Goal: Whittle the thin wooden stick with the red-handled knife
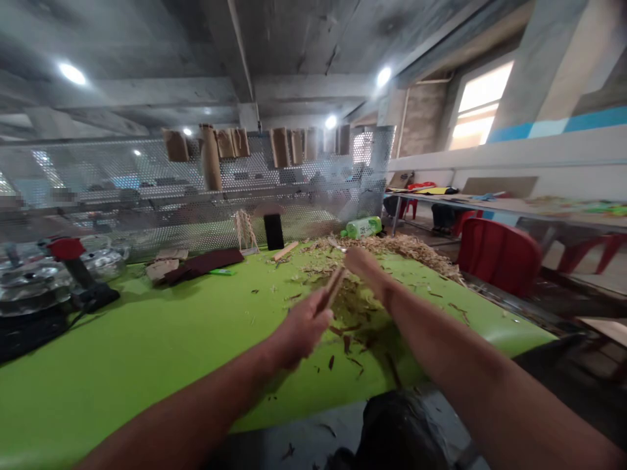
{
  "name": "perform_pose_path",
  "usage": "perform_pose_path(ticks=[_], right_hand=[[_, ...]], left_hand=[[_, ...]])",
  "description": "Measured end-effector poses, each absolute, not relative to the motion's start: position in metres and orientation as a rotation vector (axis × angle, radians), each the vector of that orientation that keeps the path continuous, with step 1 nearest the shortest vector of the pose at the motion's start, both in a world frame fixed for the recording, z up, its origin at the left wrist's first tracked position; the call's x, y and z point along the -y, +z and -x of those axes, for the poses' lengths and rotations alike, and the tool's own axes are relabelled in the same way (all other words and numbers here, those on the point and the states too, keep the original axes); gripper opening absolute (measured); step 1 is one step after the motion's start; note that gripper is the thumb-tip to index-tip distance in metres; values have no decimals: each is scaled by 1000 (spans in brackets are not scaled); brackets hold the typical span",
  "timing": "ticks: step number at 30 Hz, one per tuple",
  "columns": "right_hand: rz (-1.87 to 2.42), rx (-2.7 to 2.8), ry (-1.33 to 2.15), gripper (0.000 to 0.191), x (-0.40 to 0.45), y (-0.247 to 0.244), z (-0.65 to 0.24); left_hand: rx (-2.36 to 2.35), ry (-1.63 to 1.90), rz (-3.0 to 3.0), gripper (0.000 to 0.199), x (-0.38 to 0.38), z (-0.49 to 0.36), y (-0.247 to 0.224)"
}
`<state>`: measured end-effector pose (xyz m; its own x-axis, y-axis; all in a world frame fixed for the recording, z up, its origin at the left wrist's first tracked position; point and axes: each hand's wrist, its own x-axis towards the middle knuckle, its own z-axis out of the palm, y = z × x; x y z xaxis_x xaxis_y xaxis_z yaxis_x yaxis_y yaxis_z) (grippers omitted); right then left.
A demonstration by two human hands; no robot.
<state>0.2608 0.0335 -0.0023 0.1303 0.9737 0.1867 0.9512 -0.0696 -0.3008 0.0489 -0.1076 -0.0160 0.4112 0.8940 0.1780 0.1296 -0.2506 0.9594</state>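
My left hand point(307, 328) is wrapped round a short wooden stick point(335, 287), which points up and away over the green table point(186, 346). Ahead and to the right, my right hand point(362, 266) is closed, and a thin pale metal blade, seemingly a knife point(336, 244), sticks out past it; the handle is hidden in the fist. The blade is apart from the stick. Brown bark strips and pale wood shavings point(409, 249) lie under and beyond both hands.
A green plastic bottle point(365, 227) lies at the back near a perforated metal screen point(313, 196). Another wooden stick point(285, 251), a black phone-like slab point(273, 232) and dark brown sheet point(210, 264) are along the back. A red chair point(499, 254) stands right; metal pots point(29, 287) stand left.
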Motion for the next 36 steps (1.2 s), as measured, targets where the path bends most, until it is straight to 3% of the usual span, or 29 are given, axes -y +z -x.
perform_pose_path(ticks=[3,6,11,17,27,36], right_hand=[[2109,1655,93,29,-45,-1,-293],[1820,1541,227,26,-46,-5,-281],[959,1530,906,25,-23,-9,-226],[560,1512,1382,40,0,-9,-212],[335,1685,1467,42,16,-2,-211],[372,1704,1381,35,25,3,-205]], left_hand=[[-903,954,-1654,32,108,-48,-15],[-975,1051,-1564,33,90,-35,-16],[-923,1217,-1575,36,68,-23,-20],[-883,1258,-1669,39,59,-23,-25],[-745,1199,-2014,41,50,-12,-29],[-916,1280,-2196,35,42,-7,-31]])
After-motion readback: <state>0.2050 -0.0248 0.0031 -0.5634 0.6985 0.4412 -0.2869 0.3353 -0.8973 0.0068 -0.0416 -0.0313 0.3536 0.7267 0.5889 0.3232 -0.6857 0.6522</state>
